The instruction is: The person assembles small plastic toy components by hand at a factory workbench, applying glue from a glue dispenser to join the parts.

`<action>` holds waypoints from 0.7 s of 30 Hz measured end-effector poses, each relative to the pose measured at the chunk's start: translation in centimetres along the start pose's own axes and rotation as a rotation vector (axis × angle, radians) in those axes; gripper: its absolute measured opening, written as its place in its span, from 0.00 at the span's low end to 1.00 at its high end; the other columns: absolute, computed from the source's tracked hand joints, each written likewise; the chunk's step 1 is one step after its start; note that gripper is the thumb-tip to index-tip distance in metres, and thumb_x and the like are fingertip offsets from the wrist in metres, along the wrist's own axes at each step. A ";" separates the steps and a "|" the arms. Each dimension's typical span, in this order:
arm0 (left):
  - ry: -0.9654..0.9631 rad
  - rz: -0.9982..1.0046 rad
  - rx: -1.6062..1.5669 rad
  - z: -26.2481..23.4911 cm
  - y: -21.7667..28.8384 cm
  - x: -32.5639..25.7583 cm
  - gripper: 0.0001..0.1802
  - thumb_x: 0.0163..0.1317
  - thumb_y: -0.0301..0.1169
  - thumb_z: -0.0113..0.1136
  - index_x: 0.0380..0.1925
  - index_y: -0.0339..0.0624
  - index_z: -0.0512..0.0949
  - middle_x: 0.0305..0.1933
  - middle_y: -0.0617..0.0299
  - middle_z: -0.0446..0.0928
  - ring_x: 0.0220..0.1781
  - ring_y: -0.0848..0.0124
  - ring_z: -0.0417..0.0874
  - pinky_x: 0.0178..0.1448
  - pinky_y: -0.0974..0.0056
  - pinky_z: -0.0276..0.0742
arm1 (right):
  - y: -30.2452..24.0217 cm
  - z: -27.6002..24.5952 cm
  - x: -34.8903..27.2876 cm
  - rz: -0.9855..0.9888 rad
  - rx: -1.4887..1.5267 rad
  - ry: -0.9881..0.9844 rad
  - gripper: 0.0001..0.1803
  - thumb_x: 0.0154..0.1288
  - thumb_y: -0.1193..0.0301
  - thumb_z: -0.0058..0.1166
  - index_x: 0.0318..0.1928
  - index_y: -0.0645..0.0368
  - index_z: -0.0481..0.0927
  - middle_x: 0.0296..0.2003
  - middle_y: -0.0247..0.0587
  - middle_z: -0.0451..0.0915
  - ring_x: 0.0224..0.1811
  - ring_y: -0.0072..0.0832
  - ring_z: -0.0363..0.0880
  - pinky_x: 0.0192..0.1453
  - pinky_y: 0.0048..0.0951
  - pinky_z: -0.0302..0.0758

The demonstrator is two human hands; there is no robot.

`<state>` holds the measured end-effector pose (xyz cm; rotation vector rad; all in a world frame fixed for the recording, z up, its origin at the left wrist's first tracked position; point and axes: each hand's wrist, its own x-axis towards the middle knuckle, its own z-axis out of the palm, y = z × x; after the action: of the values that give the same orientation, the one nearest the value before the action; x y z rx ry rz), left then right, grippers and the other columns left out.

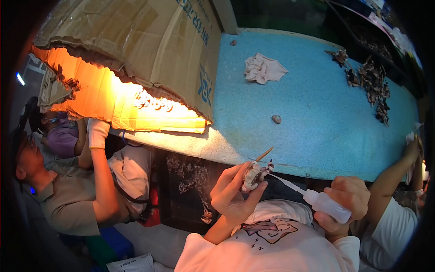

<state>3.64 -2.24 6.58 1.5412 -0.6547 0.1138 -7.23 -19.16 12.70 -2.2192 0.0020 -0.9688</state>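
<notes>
With our left hand [233, 192], we pinch a small pale figure [250, 180] between thumb and fingers, near the front edge of the blue table [317, 136]; a pointed stick [264, 154] rises beside it. Our right hand [351, 197] curls firmly around a white squeeze bottle [327, 205], its thin nozzle [287, 183] aimed at the figure; we cannot tell whether they touch.

Intense orange-yellow light issues from inside the torn cardboard box [174, 59], its core burnt out near white. Glow spills onto the near edge of the blue tabletop [321, 131]. Upper right is dim, its detail hard to judge. Fisheye distortion bends straight edges; corners fall to black.
</notes>
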 end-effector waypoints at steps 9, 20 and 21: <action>-0.004 -0.002 0.011 0.1 0.0 0.0 0.26 0.40 0.14 0.67 0.44 0.26 0.75 0.41 0.47 0.75 0.41 0.67 0.78 0.44 0.68 0.76 | 0.0 -0.1 0.0 0.003 -0.001 -0.007 0.23 0.40 0.56 0.68 0.28 0.60 0.75 0.11 0.33 0.63 0.10 0.24 0.63 0.13 0.23 0.57; -0.003 0.018 0.009 0.0 -0.1 0.2 0.25 0.40 0.14 0.67 0.44 0.25 0.75 0.41 0.47 0.75 0.40 0.67 0.78 0.43 0.69 0.76 | 0.1 -0.4 -0.4 -0.064 -0.013 0.008 0.24 0.39 0.53 0.68 0.27 0.58 0.75 0.11 0.33 0.64 0.10 0.26 0.64 0.13 0.23 0.59; -0.009 0.020 0.016 0.1 -0.1 0.2 0.25 0.40 0.15 0.67 0.44 0.26 0.75 0.41 0.47 0.75 0.40 0.67 0.78 0.43 0.69 0.76 | -0.1 -0.4 -0.5 -0.061 -0.003 0.026 0.24 0.38 0.54 0.69 0.27 0.58 0.75 0.11 0.32 0.64 0.10 0.26 0.64 0.13 0.23 0.59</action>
<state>3.84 -2.38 6.61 1.5513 -0.6775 0.1276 -7.88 -19.23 12.63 -2.2205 -0.0524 -1.0314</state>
